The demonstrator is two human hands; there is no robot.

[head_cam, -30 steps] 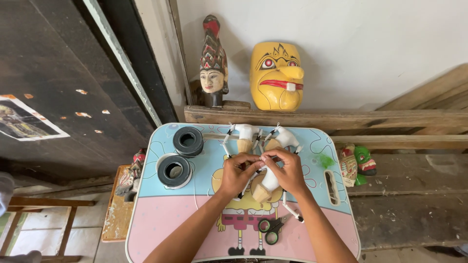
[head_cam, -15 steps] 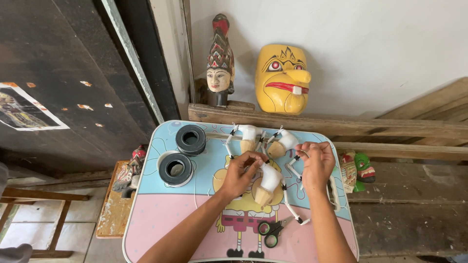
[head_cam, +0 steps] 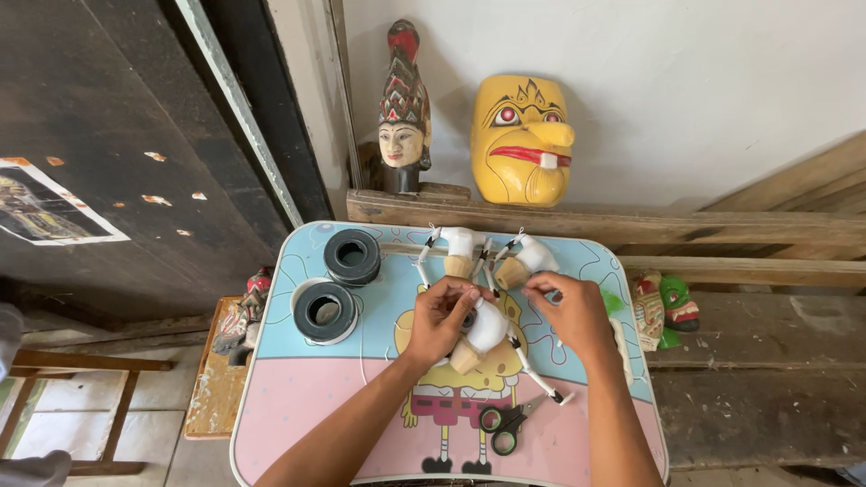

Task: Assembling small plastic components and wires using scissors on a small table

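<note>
Change: a second ago both hands sat tight together over the puppet body; half a second ago the right hand [head_cam: 577,311] had swung out to the right; now I see it back in close, fingertips pinched near the body's upper end.
Meaning: reads to me like a pull-and-return, as in drawing a thread through, though no thread shows clearly at this size.
Left hand [head_cam: 444,317]: fingers curled and closed around the white puppet body [head_cam: 487,326], holding it just above the desk [head_cam: 298,406].
Right hand: thumb and forefinger pinched nearly shut on something too fine to make out, touching or just beside the body's top.
Puppet body: mid-desk, over the cartoon print, thin jointed arm rods trailing down-right.
Spare pieces: 2 more white torsos [head_cam: 462,245] lying at the desk's far edge.
Tape: 2 black rolls [head_cam: 326,312] on the left side, one behind the other.
Scissors [head_cam: 502,424]: green-handled, near edge, untouched.
Backdrop: yellow carved mask [head_cam: 523,140] and a painted puppet head [head_cam: 402,113] on the wooden ledge.
</note>
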